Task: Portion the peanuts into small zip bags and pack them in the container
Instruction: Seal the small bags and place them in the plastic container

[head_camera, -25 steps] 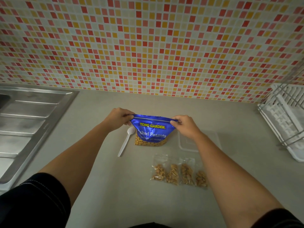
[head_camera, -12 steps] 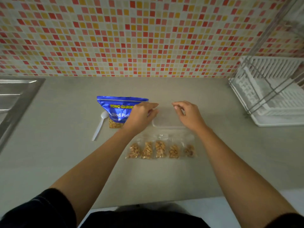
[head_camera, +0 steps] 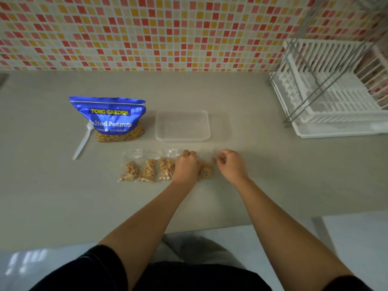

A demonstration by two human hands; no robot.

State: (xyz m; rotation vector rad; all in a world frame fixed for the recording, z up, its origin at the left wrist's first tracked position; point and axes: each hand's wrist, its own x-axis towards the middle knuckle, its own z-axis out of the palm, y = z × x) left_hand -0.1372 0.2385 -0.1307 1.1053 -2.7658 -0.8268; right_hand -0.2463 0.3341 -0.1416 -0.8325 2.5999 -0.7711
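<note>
Several small zip bags [head_camera: 147,170] of peanuts lie in a row on the counter. My left hand [head_camera: 185,165] rests over one of them, fingers curled at its top. The rightmost bag [head_camera: 206,171] lies between my hands. My right hand [head_camera: 230,164] pinches at that bag's clear upper right edge. Behind the row stands the clear plastic container [head_camera: 182,138], open and holding nothing. The blue peanut pouch [head_camera: 109,118] stands upright to its left, with no hand on it.
A white plastic spoon [head_camera: 83,141] lies left of the pouch. A white dish rack [head_camera: 336,91] with a wire frame fills the back right corner. The tiled wall runs along the back, and the counter's front edge is near my body.
Both hands let go of the peanut pouch, passed the container and came down onto the right end of the bag row. The view shifted right, so the sink is out of sight.
</note>
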